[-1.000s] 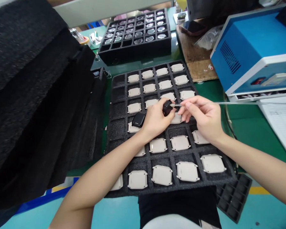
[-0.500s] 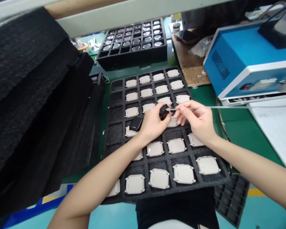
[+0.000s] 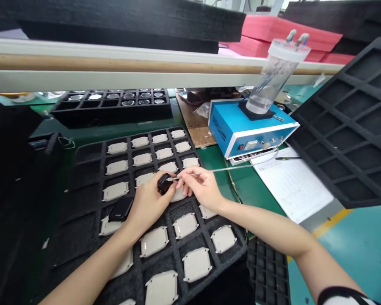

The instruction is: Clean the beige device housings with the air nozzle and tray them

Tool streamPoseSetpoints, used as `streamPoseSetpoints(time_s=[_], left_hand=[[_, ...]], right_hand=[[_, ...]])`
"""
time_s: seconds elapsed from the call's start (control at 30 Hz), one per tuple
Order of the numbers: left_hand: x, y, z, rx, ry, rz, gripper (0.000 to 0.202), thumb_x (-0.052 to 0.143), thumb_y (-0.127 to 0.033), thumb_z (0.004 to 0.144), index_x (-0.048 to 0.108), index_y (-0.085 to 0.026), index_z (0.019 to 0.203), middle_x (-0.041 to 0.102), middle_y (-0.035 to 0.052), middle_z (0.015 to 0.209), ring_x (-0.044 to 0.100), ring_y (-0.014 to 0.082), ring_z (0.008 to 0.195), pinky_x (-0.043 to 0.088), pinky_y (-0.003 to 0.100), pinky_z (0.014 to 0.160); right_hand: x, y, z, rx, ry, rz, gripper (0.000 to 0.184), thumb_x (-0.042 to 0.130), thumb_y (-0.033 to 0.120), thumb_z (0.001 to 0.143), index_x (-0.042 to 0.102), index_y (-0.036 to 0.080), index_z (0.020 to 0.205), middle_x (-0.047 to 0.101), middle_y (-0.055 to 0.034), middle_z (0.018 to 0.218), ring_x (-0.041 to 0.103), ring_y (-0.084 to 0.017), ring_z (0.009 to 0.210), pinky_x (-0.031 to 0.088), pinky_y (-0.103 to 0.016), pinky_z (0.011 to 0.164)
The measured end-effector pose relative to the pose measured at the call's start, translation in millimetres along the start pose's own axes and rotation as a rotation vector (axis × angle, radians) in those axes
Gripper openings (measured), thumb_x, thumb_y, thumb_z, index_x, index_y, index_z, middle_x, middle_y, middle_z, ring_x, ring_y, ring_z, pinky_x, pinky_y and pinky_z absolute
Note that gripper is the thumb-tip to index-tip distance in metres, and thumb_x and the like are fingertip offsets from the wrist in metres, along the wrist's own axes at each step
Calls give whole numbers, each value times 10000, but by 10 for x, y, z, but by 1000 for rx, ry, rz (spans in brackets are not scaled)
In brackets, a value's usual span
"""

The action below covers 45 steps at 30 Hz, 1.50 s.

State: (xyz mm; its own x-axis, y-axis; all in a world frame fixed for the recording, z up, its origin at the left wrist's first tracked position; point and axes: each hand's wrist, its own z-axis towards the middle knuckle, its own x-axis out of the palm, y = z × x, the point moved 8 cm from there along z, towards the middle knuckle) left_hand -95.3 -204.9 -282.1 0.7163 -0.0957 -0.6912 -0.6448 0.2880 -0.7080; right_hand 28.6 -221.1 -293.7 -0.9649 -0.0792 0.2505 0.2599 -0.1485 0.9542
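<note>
My left hand (image 3: 150, 207) is closed around a small black watch case (image 3: 164, 184), held tilted above the foam tray (image 3: 82, 241). Pinched in the fingers of my right hand (image 3: 205, 189) is a thin dispensing tube (image 3: 231, 168), its metal nozzle (image 3: 174, 179) at the right side of the case. Whether the tip touches the case I cannot tell. Beige watch-shaped plates (image 3: 154, 241) lie in many of the tray's pockets. Another black watch case (image 3: 121, 209) rests on one plate, left of my left wrist.
The tube leads right towards a blue dispenser box (image 3: 231, 129) bearing a clear liquid cylinder (image 3: 269, 80). Written sheets (image 3: 292, 182) and a pen (image 3: 288, 158) lie beside it. A tilted foam tray (image 3: 352, 127) is at right, a tray of round parts (image 3: 114, 111) behind, and a shelf rail (image 3: 130, 80) crosses above.
The view has swung right and up, bringing the cylinder, pen and tilted tray into sight. Both hands keep their hold on the case and tube in much the same pose.
</note>
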Motion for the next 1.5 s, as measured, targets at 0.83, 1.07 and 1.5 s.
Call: streamPoseSetpoints(time_s=[0.83, 1.07, 1.5], left_hand=[[-6, -24, -15, 6, -11, 36, 230, 556, -345, 790, 630, -198, 950, 673, -2, 781, 623, 172, 677, 425, 235, 609], [-9, -31, -13, -3, -10, 43, 241, 546, -357, 785, 631, -200, 947, 671, -2, 749, 609, 169, 626, 413, 237, 576], [-36, 138, -10, -209, -60, -345, 257, 550, -405, 785, 518, -204, 943, 542, -52, 536, 456, 121, 427, 332, 230, 452]], right_hand=[[15, -9, 3, 18, 9, -6, 178, 563, 316, 805, 590, 141, 788, 623, 3, 632, 524, -57, 452, 418, -172, 439], [2, 1, -6, 25, 5, -17, 199, 567, 340, 804, 588, 143, 787, 628, 2, 638, 524, -58, 454, 413, -172, 434], [-78, 71, -23, -28, -100, 5, 197, 556, 346, 818, 579, 152, 850, 625, 3, 662, 524, -60, 446, 400, -175, 424]])
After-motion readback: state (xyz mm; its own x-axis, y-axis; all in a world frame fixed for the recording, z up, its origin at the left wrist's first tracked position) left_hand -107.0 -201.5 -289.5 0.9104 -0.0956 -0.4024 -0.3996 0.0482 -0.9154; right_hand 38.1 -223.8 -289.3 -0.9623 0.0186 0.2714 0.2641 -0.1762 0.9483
